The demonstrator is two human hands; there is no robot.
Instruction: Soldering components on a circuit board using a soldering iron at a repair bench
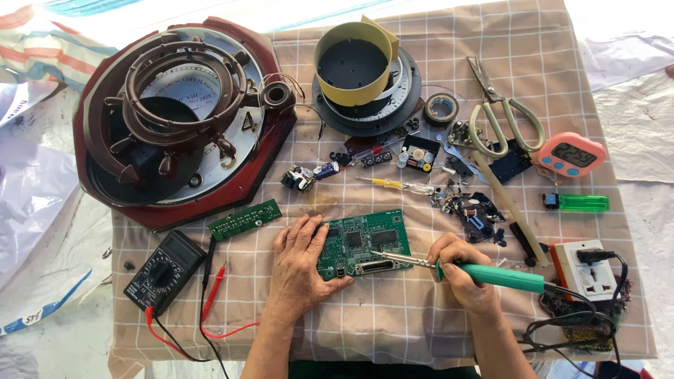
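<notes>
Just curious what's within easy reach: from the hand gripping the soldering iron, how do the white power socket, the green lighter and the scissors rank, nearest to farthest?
From the right hand:
1. White power socket, just beside it, right.
2. Green lighter, up and right.
3. Scissors, far top.

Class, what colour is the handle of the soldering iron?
Green, seen in the head view: the soldering iron is in the right hand.

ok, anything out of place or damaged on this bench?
Yes: the wall clock lies dismantled, brown ring parts piled on its face. Loose components are scattered above the green circuit board that the soldering iron touches.
</notes>
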